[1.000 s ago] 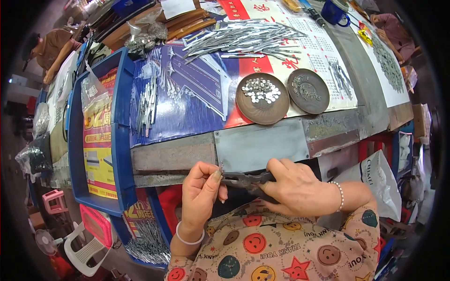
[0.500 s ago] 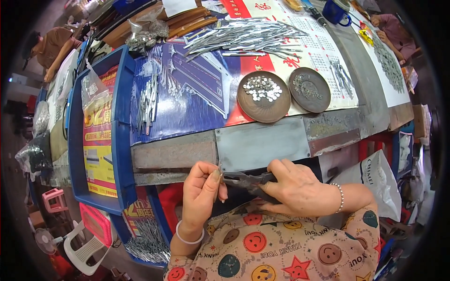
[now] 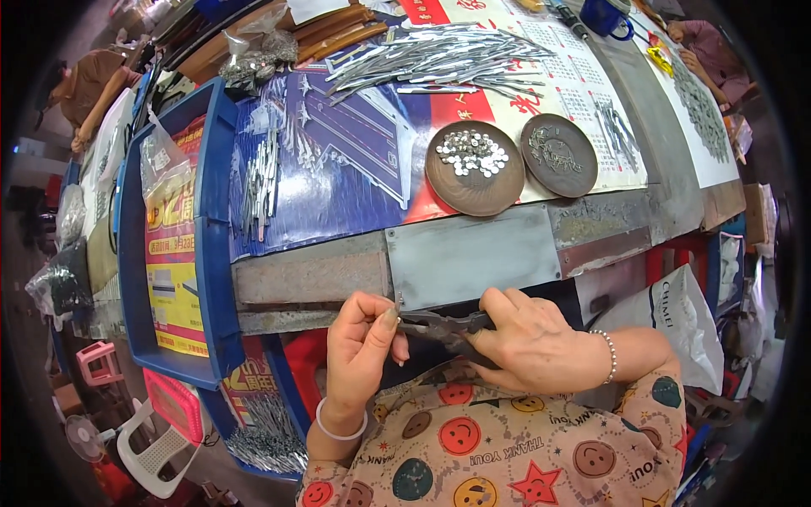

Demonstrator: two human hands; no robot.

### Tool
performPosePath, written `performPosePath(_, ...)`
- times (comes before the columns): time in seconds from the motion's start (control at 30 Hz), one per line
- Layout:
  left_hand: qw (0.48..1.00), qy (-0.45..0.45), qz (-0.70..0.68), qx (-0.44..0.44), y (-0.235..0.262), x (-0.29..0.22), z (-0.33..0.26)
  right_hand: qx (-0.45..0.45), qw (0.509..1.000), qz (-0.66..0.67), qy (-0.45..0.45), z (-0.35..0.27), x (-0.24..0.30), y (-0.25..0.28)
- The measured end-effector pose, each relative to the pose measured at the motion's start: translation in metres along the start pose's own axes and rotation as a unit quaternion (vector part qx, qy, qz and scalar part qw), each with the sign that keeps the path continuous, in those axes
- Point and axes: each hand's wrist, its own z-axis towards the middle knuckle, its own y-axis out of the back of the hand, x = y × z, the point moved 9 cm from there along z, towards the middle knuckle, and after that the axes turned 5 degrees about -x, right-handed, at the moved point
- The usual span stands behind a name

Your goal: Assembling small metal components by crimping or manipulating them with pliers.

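My right hand (image 3: 541, 345) grips dark metal pliers (image 3: 432, 324) in front of the bench edge, with their jaws pointing left. At the jaw tips my left hand (image 3: 361, 355) is closed, thumb against forefinger, on a small metal piece whose exact shape is too small to make out. Beyond my hands, a grey metal plate (image 3: 473, 258) is fixed to the bench edge. Behind it stands a brown dish (image 3: 477, 201) with small shiny round pieces. Beside that, a second brown dish (image 3: 583, 173) contains thin dark metal bits.
A heap of flat metal strips (image 3: 448, 63) lies across the far mat, with a smaller bunch of strips (image 3: 262, 186) at left. A blue crate (image 3: 221, 253) stands at my left. A blue mug (image 3: 604, 19) sits far right. Two other people are beyond.
The pliers' handles look slightly more spread, and my right fingers have shifted a little. My left hand keeps its pinch at the jaw tips. The view has moved slightly.
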Motion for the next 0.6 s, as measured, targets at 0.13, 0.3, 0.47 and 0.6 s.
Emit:
performPosePath(0.13, 1.000, -0.009, -0.003, -0.005, 0.003, 0.000, 0.003, 0.109, 0.980, 0.161, -0.047, 0.008, -0.010, -0.007)
performPosePath(0.3, 0.999, -0.008, -0.011, -0.041, 0.020, -0.006, -0.022, 0.244, 0.866, 0.434, -0.048, 0.008, 0.007, -0.034)
performPosePath(0.47, 0.979, -0.086, 0.006, -0.183, 0.102, -0.005, -0.062, 0.153, 0.934, 0.297, -0.125, -0.002, -0.005, -0.033)
performPosePath(0.6, 0.861, -0.106, 0.233, -0.439, 0.238, -0.016, -0.152, 0.116, 0.962, 0.239, -0.059, 0.005, 0.007, -0.040)
